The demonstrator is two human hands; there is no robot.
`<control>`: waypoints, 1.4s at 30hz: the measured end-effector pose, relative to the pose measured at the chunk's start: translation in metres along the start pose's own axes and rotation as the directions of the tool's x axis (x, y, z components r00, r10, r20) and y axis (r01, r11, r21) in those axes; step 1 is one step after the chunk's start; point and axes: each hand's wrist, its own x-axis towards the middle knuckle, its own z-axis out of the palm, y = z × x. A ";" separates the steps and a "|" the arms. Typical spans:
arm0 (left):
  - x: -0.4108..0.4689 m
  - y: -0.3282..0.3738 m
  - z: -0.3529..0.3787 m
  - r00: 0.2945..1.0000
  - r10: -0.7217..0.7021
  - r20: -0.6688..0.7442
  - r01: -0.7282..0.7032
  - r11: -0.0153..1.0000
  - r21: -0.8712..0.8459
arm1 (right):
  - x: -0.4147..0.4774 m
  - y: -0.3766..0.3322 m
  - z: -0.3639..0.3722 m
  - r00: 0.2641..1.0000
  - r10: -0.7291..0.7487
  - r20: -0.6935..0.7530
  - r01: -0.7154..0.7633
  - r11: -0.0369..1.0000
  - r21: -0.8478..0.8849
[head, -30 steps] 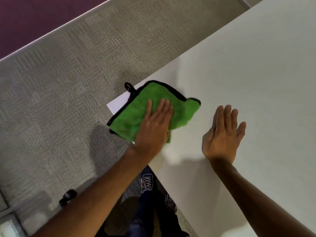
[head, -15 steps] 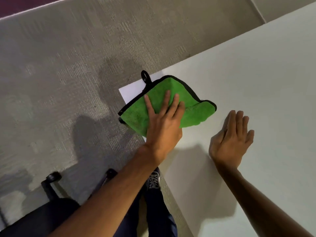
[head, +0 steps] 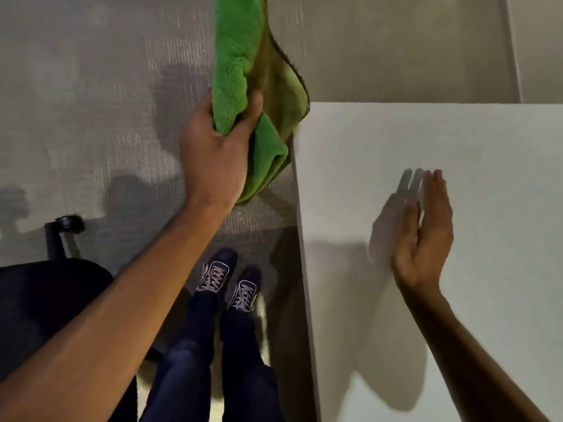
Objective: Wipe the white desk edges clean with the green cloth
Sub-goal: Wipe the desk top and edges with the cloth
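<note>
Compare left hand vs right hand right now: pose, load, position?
The left hand is closed around the green cloth; the right hand is open, fingers straight, holding nothing. The left hand is off the white desk, beside its left edge over the carpet; the right hand is over the desktop. Both are bare.

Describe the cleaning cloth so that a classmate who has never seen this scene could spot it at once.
Find the white desk filling the right side, then its near left corner. Just off that corner, over grey carpet, the left hand grips the green cloth: the only bright, fluffy thing here, with a dark trim.
</note>
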 end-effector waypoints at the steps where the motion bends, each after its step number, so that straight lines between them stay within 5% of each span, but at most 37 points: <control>1: -0.002 -0.006 -0.005 0.999 -0.042 -0.013 0.042 0.999 -0.015 | 0.010 -0.015 0.005 0.996 -0.076 0.051 0.071 0.994 0.077; 5: -0.019 -0.037 -0.017 0.985 -0.167 -0.051 0.167 0.986 -0.003 | 0.058 -0.028 0.036 0.945 -0.313 0.097 0.299 0.945 0.135; 8: -0.032 -0.058 -0.020 0.968 -0.237 -0.085 0.236 0.972 -0.014 | 0.070 -0.032 0.060 0.912 -0.344 0.222 0.247 0.895 0.371; 11: -0.045 -0.069 -0.023 0.952 -0.290 -0.103 0.288 0.957 -0.035 | 0.065 -0.030 0.069 0.904 -0.415 0.105 0.411 0.910 0.058; 17: -0.081 -0.066 -0.020 0.940 -0.338 -0.041 0.337 0.941 -0.026 | 0.062 -0.035 0.068 0.930 -0.351 0.108 0.363 0.924 -0.121; 22: -0.137 -0.053 0.007 0.887 -0.450 0.108 0.459 0.883 -0.094 | 0.061 -0.038 0.066 0.954 -0.267 0.136 0.287 0.945 -0.157; 28: -0.184 -0.054 0.027 0.874 -0.485 0.020 0.484 0.874 0.038 | 0.061 -0.036 0.070 0.950 -0.295 0.108 0.310 0.935 -0.174; 34: -0.157 -0.048 0.036 0.912 -0.406 -0.064 0.411 0.899 0.153 | 0.064 -0.027 0.072 0.918 -0.386 0.088 0.396 0.894 -0.212; 42: -0.071 -0.057 0.063 0.927 -0.368 -0.072 0.373 0.925 0.073 | 0.065 -0.028 0.070 0.910 -0.407 0.085 0.416 0.885 -0.209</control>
